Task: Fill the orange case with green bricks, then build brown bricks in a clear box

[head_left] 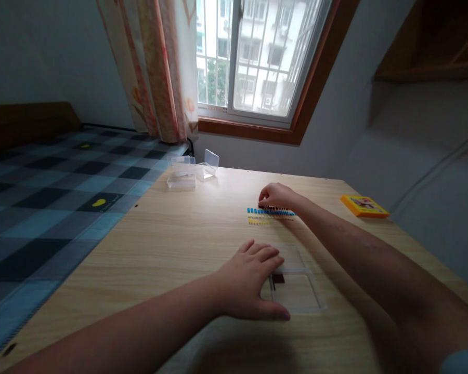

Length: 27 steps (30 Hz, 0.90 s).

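My left hand (249,280) lies open, fingers and thumb spread, over the left edge of a clear plastic box (315,293) that lies unfolded flat on the table. One dark brown piece (278,279) sits in the box's nearer half, in the far left corner. Farther off, my right hand (275,194) is closed, fingertips pinched down at the left end of a row of small dark brown pieces (281,208). Whatever is between the fingertips is too small to make out. In front of that row run lines of small blue pieces (257,211) and yellow pieces (257,222).
Other clear plastic boxes (182,179) stand at the table's far left corner, one with its lid (211,158) raised. A yellow box (364,206) lies by the right edge of the wooden table (171,249). A checked bed (54,208) adjoins on the left.
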### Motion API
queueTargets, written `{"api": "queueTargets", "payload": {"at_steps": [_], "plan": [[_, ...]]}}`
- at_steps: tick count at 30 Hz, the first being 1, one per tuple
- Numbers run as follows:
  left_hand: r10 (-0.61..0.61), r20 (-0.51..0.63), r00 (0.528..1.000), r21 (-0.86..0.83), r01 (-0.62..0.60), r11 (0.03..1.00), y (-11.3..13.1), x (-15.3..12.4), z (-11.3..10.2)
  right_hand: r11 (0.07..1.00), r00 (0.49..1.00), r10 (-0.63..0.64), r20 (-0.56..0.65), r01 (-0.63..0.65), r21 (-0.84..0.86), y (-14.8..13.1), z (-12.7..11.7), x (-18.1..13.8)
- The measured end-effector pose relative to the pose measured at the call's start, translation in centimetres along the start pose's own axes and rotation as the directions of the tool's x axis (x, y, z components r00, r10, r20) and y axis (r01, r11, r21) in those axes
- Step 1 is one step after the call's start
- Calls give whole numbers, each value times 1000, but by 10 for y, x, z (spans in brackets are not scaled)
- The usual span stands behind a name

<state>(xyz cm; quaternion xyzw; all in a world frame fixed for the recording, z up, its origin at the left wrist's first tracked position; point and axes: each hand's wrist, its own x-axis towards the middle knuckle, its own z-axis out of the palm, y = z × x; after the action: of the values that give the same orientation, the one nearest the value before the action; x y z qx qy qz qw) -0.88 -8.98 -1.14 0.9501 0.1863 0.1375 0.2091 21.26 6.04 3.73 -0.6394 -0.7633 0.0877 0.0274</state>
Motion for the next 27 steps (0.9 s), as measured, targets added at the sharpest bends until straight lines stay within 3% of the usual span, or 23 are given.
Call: {"api": "queueTargets", "payload": {"at_steps": [16,27], "plan": [[1,2,1000,5,-1,1000,0,0,0,995,998,29,-47,-33,-89,-24,6,2],[3,43,999,41,-4,999,2,3,-4,998,992,32,-121,-27,48,-30,1,-12]]}}
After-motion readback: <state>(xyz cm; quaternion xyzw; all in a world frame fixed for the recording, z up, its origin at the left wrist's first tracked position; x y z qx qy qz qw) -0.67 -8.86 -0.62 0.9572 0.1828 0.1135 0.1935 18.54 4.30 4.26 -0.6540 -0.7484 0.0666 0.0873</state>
